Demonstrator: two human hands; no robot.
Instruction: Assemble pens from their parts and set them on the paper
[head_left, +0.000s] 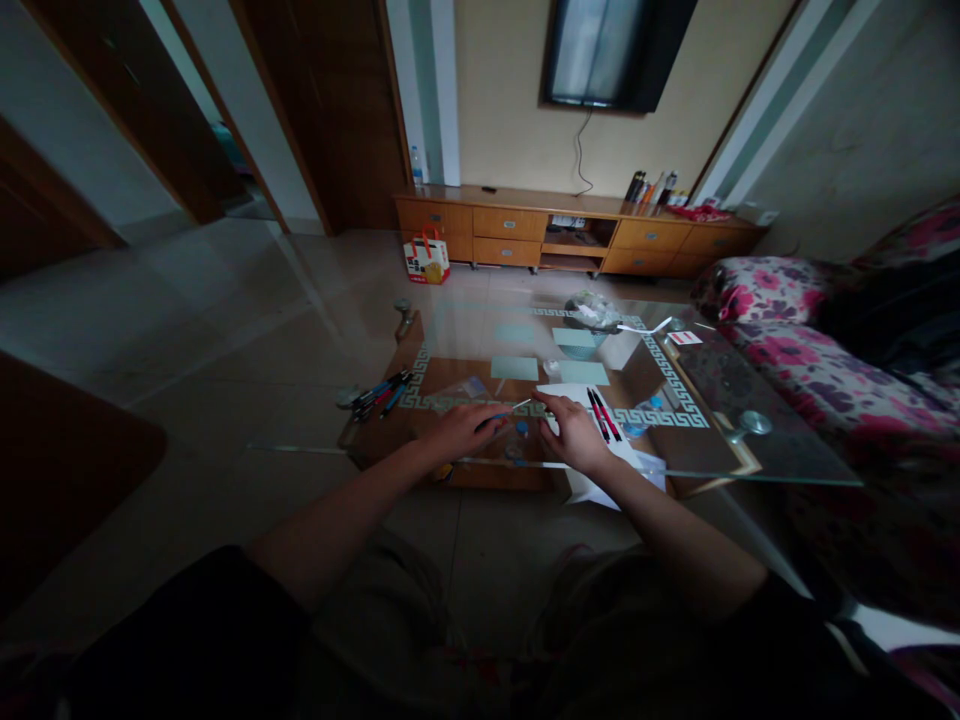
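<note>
- Head view: I am looking down at a glass table (750, 455) with a patterned border, and both of my hands are working at its near edge.
- My left hand (457, 432) is closing its fingers around a thin pen (504, 413) with a blue body and a pale tip; the tip is pointing to the right, toward the other hand. The grip looks nearly closed, like for writing.
- My right hand (574, 432) is lying flat with the fingers spread on a white sheet of paper (600, 470); it is pressing down and is not closing around anything.
- The step in hand, as I am judging it, is bringing the pen to the sheet while the right hand is keeping the sheet in place (the tip is just beside the paper's left edge; I cannot tell if it is touching).
- The next move is asking, I think, for a small and steady approach of the tip, and firm pressure on the paper, because glass is slippery.
- The pen looks slim and light; the picture is dark, so I cannot tell whether it is capped.
- Two more pens, red and black (602, 413), are lying on the same sheet just right of my right hand, and a bundle of pens (379, 394) is lying well apart to the left.
- Some pale green cards (514, 368) are lying further back.
</note>
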